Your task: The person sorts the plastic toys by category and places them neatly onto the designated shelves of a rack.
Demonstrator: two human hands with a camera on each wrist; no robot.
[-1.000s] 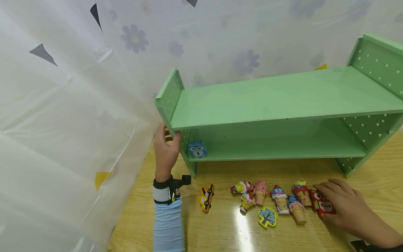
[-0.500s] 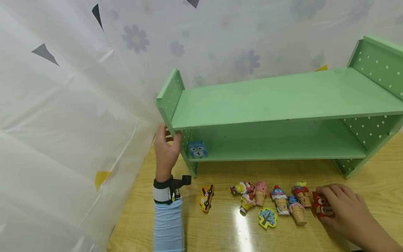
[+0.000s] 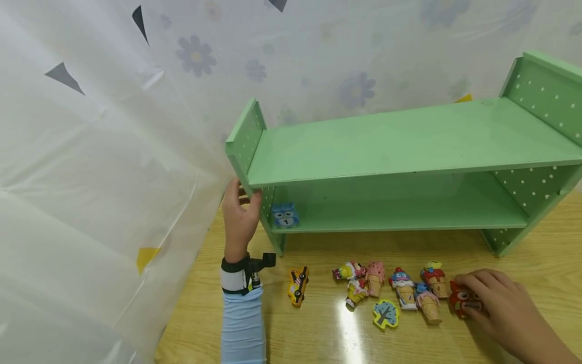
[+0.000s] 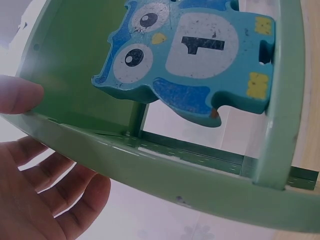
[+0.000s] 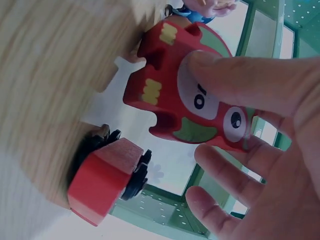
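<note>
Red owl toy [image 3: 459,299], at the right end of the row on the counter [image 3: 318,333], is pinched by thumb and fingers of the right hand [image 3: 503,306] (whether lifted, I can't tell). With a red toy car [image 5: 102,180] and an ice-cream cone [image 3: 429,308] close by, a sideways swing could knock either. Farther off, the green shelf [image 3: 409,215] has open room right of the blue owl [image 3: 285,216]; the upper board [image 3: 400,144] might catch a high lift. Fingers of the left hand [image 3: 241,220] wrap the left end panel [image 3: 247,139]; a tug could topple that owl.
</note>
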